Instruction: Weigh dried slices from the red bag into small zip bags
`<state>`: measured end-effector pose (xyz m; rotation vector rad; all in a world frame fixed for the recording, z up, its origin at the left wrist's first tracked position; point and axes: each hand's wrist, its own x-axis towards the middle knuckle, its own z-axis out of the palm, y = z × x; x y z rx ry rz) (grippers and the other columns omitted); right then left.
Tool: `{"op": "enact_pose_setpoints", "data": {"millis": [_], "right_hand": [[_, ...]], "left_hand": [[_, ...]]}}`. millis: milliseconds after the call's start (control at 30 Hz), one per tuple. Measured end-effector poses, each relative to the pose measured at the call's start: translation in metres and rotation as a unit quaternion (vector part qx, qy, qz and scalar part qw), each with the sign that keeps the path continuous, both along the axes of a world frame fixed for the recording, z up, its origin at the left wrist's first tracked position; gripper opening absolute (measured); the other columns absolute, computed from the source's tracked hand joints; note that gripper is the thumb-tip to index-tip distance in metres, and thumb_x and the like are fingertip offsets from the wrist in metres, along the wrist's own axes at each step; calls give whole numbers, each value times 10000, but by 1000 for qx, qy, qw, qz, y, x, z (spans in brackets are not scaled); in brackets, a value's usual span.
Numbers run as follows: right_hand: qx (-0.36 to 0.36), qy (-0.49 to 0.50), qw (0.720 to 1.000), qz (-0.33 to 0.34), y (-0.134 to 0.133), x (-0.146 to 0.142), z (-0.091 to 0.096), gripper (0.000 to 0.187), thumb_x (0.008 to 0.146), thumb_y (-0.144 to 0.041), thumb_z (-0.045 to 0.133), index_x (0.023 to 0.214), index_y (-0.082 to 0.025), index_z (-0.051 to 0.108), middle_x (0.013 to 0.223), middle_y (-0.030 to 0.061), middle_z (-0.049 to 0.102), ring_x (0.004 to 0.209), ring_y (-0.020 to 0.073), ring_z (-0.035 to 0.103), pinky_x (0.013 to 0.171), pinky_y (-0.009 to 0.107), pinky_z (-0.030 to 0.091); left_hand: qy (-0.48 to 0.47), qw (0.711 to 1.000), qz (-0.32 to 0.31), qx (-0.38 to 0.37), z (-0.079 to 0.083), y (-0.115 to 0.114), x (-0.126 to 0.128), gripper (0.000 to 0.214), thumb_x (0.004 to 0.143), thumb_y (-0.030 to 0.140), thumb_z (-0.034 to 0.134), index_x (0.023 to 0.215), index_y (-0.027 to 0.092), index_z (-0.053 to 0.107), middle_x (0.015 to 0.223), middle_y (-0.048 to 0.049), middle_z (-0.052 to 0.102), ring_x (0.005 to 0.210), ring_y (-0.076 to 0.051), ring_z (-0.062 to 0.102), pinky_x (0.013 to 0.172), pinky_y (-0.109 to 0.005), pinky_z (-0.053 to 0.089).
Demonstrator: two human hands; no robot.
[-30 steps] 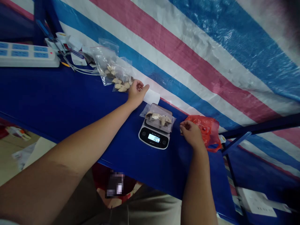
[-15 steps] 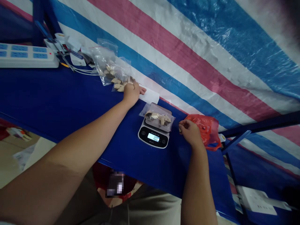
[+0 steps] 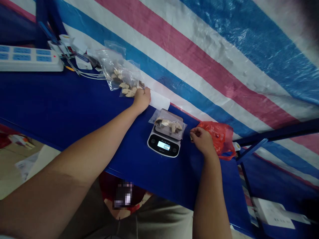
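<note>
My left hand (image 3: 142, 99) is at the back of the table, fingers curled and closed, between clear bags of dried tan slices (image 3: 128, 90) and a white sheet of paper (image 3: 159, 100). What its fingertips grip is hidden. Right of the kitchen scale (image 3: 163, 146), my right hand (image 3: 202, 140) pinches a small tan piece (image 3: 191, 136) close to the table. On the scale's plate lies a clear plastic bag (image 3: 168, 125) with several tan, dark-edged slices inside. The lit display seems to read 10.0.
A crumpled red plastic bag (image 3: 219, 137) lies beyond my right hand. At the far left are a white power strip (image 3: 30, 63) and a tangle of cables (image 3: 87, 75). A striped tarp (image 3: 199, 59) hangs behind the blue table (image 3: 62, 106).
My left hand's fingers have drawn in from stretched toward the paper to curled. My right hand and the bag on the scale have stayed put.
</note>
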<state>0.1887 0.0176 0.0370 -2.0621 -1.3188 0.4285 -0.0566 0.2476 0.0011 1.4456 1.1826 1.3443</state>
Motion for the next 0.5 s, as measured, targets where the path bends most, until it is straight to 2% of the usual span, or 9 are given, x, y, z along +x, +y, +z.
{"op": "enact_pose_setpoints", "data": {"millis": [100,167,200,267,300,367,433,500], "right_hand": [[-3,-5,1000,0,0,-1,1,93,787,-296,608,837,-232,652,699,6,675,582,194,622,593,336,493],[-2,-9,1000,-2,1,-2,1,92,781,-296,610,832,-232,651,703,7,679,586,192,619,600,334,487],[-1,-11,1000,-3,1,-3,1,91,777,-297,611,826,-232,651,708,9,682,590,190,616,603,332,482],[1,-13,1000,-4,1,-4,1,90,771,-300,611,814,-233,650,723,14,688,600,189,611,610,328,473],[2,-13,1000,-3,1,-4,1,91,770,-303,609,812,-233,650,731,18,691,608,190,611,615,328,472],[1,-13,1000,-1,2,-3,0,97,772,-306,604,816,-235,652,747,25,697,631,196,617,629,330,473],[2,-15,1000,2,2,-3,-1,99,776,-307,600,821,-236,652,757,29,699,651,202,622,639,329,472],[1,-22,1000,5,3,-2,-3,100,782,-306,592,824,-237,651,753,26,696,658,202,619,640,325,463]], "left_hand": [[-19,1000,-21,11,-4,1,3,529,983,545,381,586,223,518,486,-19,503,539,-158,547,596,-282,461],[-44,998,-25,28,-6,3,6,397,955,563,478,803,219,604,779,-41,667,704,-159,632,680,-278,494],[-56,997,-22,40,-7,4,8,329,932,550,543,937,229,615,980,-58,695,833,-169,659,754,-285,507],[-72,996,-7,60,-8,5,10,340,892,492,640,1125,252,576,1289,-88,620,1085,-203,631,917,-324,495],[-75,995,-1,67,-8,5,11,357,882,464,662,1154,255,561,1348,-96,584,1154,-216,601,975,-344,475],[-72,995,9,71,-6,4,10,316,864,432,692,1084,245,561,1269,-91,608,1135,-219,591,997,-354,463],[-56,995,28,72,-2,1,8,274,838,431,721,898,233,543,998,-52,631,969,-198,600,917,-334,481],[-33,995,53,76,3,-4,4,380,816,439,742,704,232,444,732,-1,512,796,-175,551,810,-317,476]]}}
